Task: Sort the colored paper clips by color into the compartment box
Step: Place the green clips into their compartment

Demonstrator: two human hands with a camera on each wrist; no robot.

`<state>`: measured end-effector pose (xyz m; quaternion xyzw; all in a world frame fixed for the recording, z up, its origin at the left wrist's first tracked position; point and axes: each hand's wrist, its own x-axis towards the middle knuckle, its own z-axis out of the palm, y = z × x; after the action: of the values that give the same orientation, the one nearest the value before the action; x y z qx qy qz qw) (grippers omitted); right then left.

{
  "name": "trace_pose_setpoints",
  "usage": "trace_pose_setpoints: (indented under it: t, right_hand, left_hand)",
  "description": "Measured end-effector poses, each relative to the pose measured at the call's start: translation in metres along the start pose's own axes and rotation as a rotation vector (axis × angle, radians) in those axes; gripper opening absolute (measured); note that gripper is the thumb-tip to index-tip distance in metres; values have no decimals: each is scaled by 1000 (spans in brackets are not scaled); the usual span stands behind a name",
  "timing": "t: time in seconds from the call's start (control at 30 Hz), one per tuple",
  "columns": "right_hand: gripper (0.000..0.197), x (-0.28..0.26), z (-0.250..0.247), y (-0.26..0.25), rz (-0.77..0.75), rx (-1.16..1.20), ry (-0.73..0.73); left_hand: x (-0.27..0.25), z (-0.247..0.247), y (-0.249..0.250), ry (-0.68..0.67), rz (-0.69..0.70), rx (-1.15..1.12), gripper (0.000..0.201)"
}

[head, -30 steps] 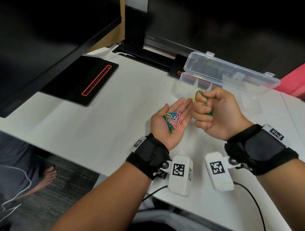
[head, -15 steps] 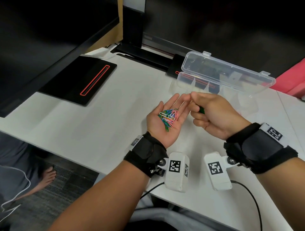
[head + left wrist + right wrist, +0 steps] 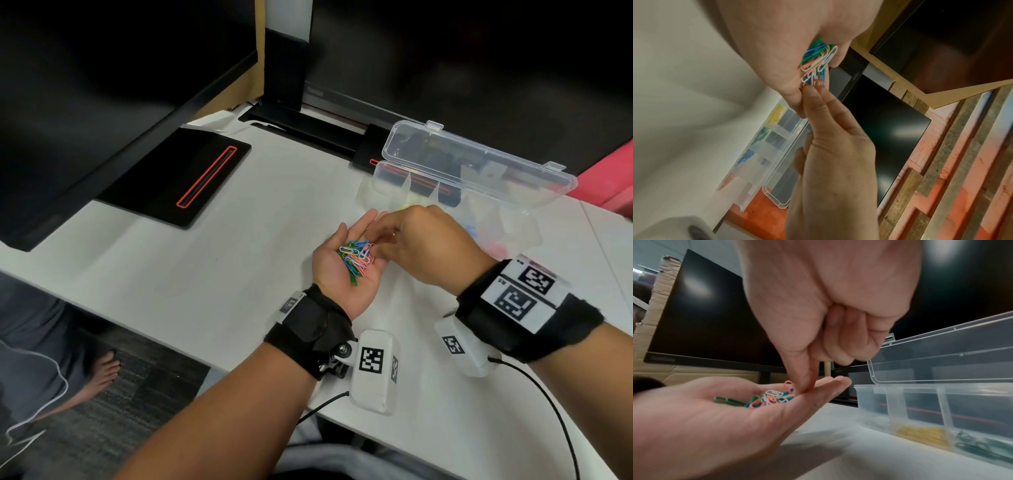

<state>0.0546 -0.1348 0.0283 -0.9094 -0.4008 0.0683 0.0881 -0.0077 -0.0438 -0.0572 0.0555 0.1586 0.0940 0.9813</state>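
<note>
My left hand (image 3: 337, 286) lies palm up over the white table with its fingers straight, and a pile of mixed colored paper clips (image 3: 356, 257) rests in the palm. My right hand (image 3: 428, 246) is beside it, back up. Its thumb and index tips reach down into the right edge of the pile (image 3: 818, 61) and pinch at a red clip (image 3: 815, 85); the other fingers are curled. The clear compartment box (image 3: 387, 178) stands open behind the hands. Yellow clips (image 3: 920, 433), green clips (image 3: 982, 447) and blue clips (image 3: 746, 156) lie in separate compartments.
The box lid (image 3: 479, 161) stands up behind the compartments. A black monitor base (image 3: 178, 178) sits at the left, under a dark screen. The table's front edge (image 3: 191, 346) runs below my left wrist. A red object (image 3: 613, 185) is at the far right.
My right hand came back from near the box, turned back up, and its fingertips dropped into the pile. The green clips seen in its curled fingers earlier no longer show.
</note>
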Motion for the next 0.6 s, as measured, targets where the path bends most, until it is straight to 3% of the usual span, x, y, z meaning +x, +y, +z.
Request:
trace_pose_setpoints:
  t: [0.23,0.4,0.6]
  right_hand:
    - [21,3,0,-1,50,18,-22]
    - [11,4,3,-4,79,58,-56]
    - [7,1,-1,-2,112,263,-62]
  left_hand:
    - [0,0,-2,-8,-3,22,46]
    - [0,0,-2,-30,-21,36,46]
    - [-3,1,0,-30,-30,31,47]
